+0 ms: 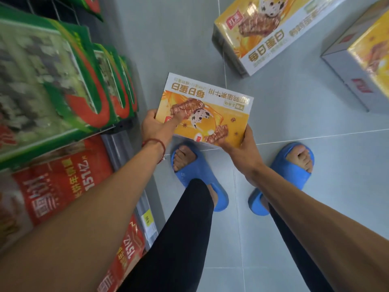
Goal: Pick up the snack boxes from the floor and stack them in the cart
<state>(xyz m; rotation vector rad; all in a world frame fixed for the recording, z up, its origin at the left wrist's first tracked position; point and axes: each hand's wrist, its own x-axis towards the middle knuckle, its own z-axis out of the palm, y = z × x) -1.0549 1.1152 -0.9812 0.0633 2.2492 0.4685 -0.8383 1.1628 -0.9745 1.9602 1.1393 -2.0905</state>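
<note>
I hold a flat yellow and white snack box (212, 110) above the floor, in front of my feet. My left hand (154, 128) grips its near left corner, thumb on top. The near right corner is gripped by my right hand (242, 144). A second, bigger yellow snack box (271, 32) lies on the grey tiled floor at the top centre. A third box (362, 64), grey-sided with a yellow top, sits on the floor at the right edge. No cart can be made out for certain.
On the left stand shelves or racks with green packets (52, 81) above and red packets (63, 186) below, close to my left arm. My feet in blue slippers (200, 178) stand on the tiles. Bare floor (315, 228) lies to the right.
</note>
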